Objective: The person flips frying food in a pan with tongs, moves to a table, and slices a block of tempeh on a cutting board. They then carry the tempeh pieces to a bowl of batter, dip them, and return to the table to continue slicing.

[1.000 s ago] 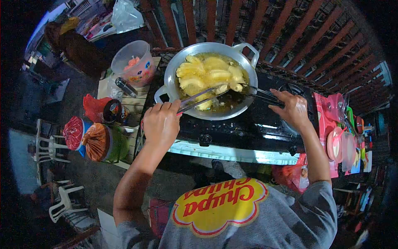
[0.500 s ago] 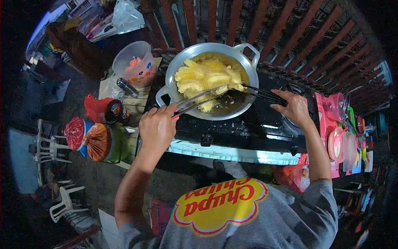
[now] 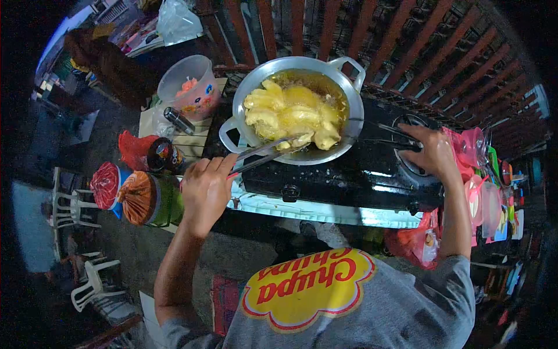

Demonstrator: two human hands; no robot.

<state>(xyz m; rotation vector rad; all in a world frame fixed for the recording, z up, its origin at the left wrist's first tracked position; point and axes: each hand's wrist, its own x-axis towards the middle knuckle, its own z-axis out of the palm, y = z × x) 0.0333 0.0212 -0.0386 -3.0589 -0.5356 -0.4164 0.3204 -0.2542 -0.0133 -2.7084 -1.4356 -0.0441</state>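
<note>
Tongs with a red-edged handle [image 3: 260, 162] are gripped in my left hand [image 3: 206, 189], which is closed around them. Their tips reach the near side of a heap of pale yellow battered pieces [image 3: 296, 113], frying in oil in a silver two-handled wok [image 3: 241, 96]. Closed around a second, dark pair of tongs [image 3: 396, 131], my right hand [image 3: 435, 154] is to the right of the wok above the stove. The arms of these tongs are spread apart and point left toward the wok's rim. I cannot make out anything between them.
The wok sits on a black stove [image 3: 343, 183]. To its left are a clear flowered bucket [image 3: 197, 93], a dark bottle [image 3: 179, 121] and cloth-covered containers [image 3: 138, 198]. Pink plasticware [image 3: 472, 148] stands at right. A slatted wooden railing [image 3: 328, 32] runs behind.
My right hand has moved right, drawing its tongs away from the food, and their arms have spread. My left hand has shifted slightly down and left. The frying pieces have shifted in the oil.
</note>
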